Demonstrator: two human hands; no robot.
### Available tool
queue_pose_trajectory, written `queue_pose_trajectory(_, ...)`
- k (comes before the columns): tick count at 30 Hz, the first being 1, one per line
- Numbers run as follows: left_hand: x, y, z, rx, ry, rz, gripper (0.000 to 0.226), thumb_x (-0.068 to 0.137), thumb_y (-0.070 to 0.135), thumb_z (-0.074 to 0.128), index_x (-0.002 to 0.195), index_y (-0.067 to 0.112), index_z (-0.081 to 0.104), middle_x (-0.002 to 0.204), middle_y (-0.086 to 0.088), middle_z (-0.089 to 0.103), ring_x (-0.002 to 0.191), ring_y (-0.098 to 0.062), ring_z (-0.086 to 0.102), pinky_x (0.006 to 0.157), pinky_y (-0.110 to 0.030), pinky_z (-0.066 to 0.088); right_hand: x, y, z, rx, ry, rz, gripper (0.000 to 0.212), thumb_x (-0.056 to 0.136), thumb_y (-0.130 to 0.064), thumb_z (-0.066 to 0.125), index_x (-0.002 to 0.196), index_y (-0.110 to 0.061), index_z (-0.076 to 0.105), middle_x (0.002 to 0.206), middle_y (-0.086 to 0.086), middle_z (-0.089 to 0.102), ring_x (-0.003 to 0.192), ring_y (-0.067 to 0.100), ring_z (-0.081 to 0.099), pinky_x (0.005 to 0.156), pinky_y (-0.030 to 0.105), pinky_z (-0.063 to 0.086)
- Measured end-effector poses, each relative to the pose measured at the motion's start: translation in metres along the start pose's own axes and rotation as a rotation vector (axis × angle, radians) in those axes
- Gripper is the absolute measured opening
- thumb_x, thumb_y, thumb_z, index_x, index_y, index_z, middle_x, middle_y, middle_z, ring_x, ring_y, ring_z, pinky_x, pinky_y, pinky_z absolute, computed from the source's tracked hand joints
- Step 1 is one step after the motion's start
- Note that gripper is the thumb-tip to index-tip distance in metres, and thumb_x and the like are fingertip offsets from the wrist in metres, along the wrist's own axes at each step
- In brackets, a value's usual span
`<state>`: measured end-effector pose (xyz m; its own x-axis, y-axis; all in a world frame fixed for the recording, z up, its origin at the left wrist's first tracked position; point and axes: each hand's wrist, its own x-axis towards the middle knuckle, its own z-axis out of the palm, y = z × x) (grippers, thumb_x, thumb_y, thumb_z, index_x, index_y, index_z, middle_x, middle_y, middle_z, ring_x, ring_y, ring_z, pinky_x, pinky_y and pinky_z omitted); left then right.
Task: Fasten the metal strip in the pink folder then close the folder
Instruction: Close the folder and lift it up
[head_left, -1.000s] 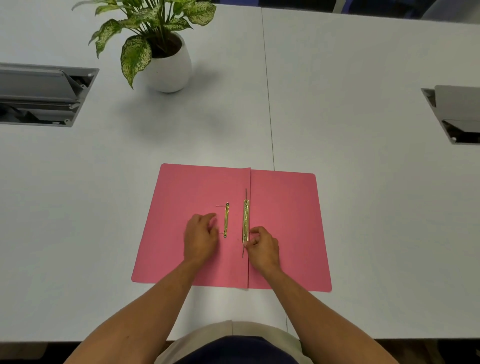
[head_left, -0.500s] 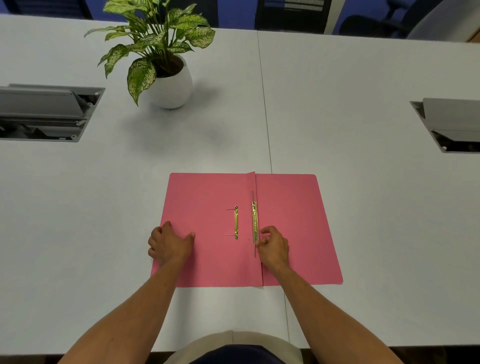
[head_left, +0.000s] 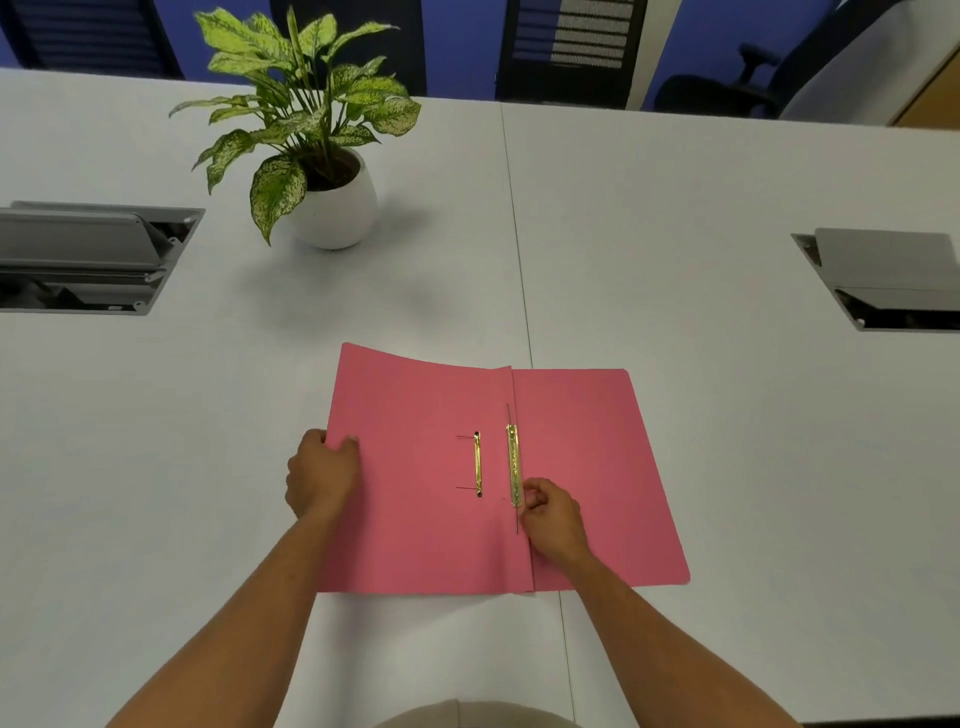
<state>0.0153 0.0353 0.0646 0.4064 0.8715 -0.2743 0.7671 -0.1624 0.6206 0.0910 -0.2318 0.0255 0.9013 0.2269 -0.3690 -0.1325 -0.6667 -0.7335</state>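
Note:
A pink folder (head_left: 582, 447) lies open on the white table in front of me. Its left cover (head_left: 410, 415) is lifted a little off the table at the outer edge. A gold metal strip (head_left: 514, 465) lies along the spine, and a shorter gold fastener bar (head_left: 477, 464) sits just left of it. My left hand (head_left: 322, 470) grips the left cover's outer edge, thumb on top. My right hand (head_left: 550, 514) rests on the right half with its fingertips at the lower end of the metal strip.
A potted plant in a white pot (head_left: 332, 208) stands at the back left. Two open cable boxes are set in the table, one at the far left (head_left: 88, 257) and one at the far right (head_left: 883, 280). Office chairs stand beyond the table's far edge.
My left hand slid from beside the fastener bar out to the folder's left edge, took hold of it, and raised the left cover slightly. My right hand stayed at the strip's lower end.

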Motion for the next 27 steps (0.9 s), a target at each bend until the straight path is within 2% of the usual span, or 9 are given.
queue_pose_trajectory(5,0.017,0.039,-0.039,0.013,-0.042,0.145,0.02,0.077,0.026,0.057,0.075,0.007,0.062,0.069,-0.008,0.063,0.062,-0.028,0.056,0.057,-0.031,0.041,0.009,-0.015,0.002,0.008,-0.211,-0.112,0.041,0.076,0.012,0.042,0.104,-0.004,0.066,0.083,0.018,0.064,0.076,0.016,0.054,0.069,0.025,0.047)
queue_pose_trajectory(10,0.014,0.071,-0.065,-0.097,-0.087,0.327,0.022,0.079,0.029,0.063,0.067,0.01,0.063,0.067,-0.006,0.065,0.065,-0.025,0.06,0.058,-0.031,0.046,0.015,-0.037,0.017,-0.013,-0.41,-0.117,0.043,0.087,-0.017,0.064,0.129,-0.015,0.056,0.075,-0.018,0.047,0.073,0.003,0.047,0.077,0.02,0.041)
queue_pose_trajectory(13,-0.002,0.091,-0.07,-0.335,-0.23,0.391,0.038,0.08,0.05,0.066,0.064,0.015,0.062,0.058,0.003,0.063,0.052,-0.013,0.061,0.043,-0.027,0.048,0.012,-0.052,0.027,-0.049,-0.491,-0.113,0.062,0.09,-0.045,0.059,0.141,-0.015,0.041,0.117,-0.007,0.063,0.111,0.016,0.056,0.097,0.026,0.039)
queue_pose_trajectory(15,-0.014,0.101,-0.066,-0.442,-0.356,0.399,0.05,0.077,0.065,0.06,0.074,0.016,0.067,0.062,0.002,0.068,0.051,-0.012,0.066,0.042,-0.027,0.052,0.012,-0.059,0.03,-0.072,-0.473,-0.145,0.068,0.089,-0.054,0.054,0.142,-0.014,0.04,0.144,0.005,0.048,0.131,0.02,0.045,0.109,0.032,0.034)
queue_pose_trajectory(17,-0.024,0.105,-0.056,-0.49,-0.456,0.409,0.057,0.075,0.073,0.053,0.086,0.019,0.07,0.072,0.0,0.072,0.059,-0.016,0.07,0.046,-0.03,0.054,0.01,-0.071,0.024,0.084,-0.439,-0.154,0.063,0.087,-0.057,0.054,0.136,-0.018,0.05,0.143,0.005,0.05,0.132,0.019,0.045,0.109,0.031,0.038)
queue_pose_trajectory(19,-0.032,0.104,-0.041,-0.482,-0.522,0.443,0.059,0.075,0.074,0.049,0.095,0.023,0.07,0.083,0.0,0.074,0.07,-0.017,0.073,0.053,-0.032,0.056,0.008,-0.085,0.007,0.378,-0.423,-0.111,0.047,0.083,-0.061,0.052,0.118,-0.032,0.062,0.127,-0.007,0.063,0.124,0.018,0.053,0.093,0.026,0.051)
queue_pose_trajectory(21,-0.04,0.1,-0.023,-0.436,-0.595,0.479,0.057,0.074,0.076,0.046,0.099,0.031,0.07,0.094,0.002,0.074,0.082,-0.015,0.072,0.064,-0.034,0.057,0.011,-0.096,-0.015,0.629,-0.45,-0.087,0.05,0.081,-0.066,0.045,0.12,-0.037,0.06,0.121,-0.011,0.066,0.117,0.019,0.059,0.084,0.031,0.055)
queue_pose_trajectory(24,-0.052,0.091,0.002,-0.315,-0.719,0.515,0.062,0.07,0.085,0.043,0.108,0.042,0.065,0.113,0.01,0.07,0.101,-0.009,0.067,0.084,-0.032,0.054,0.021,-0.1,-0.05,0.831,-0.375,-0.071,0.073,0.077,-0.073,0.041,0.13,-0.024,0.054,0.128,0.006,0.062,0.114,0.027,0.062,0.092,0.046,0.052)
queue_pose_trajectory(27,-0.058,0.079,0.026,-0.151,-0.779,0.487,0.068,0.076,0.074,0.052,0.13,0.033,0.055,0.134,0.005,0.058,0.119,-0.011,0.054,0.094,-0.028,0.041,0.029,-0.084,-0.078,0.958,-0.239,-0.067,0.071,0.077,-0.064,0.056,0.123,-0.01,0.059,0.119,0.016,0.064,0.108,0.032,0.061,0.097,0.05,0.048)
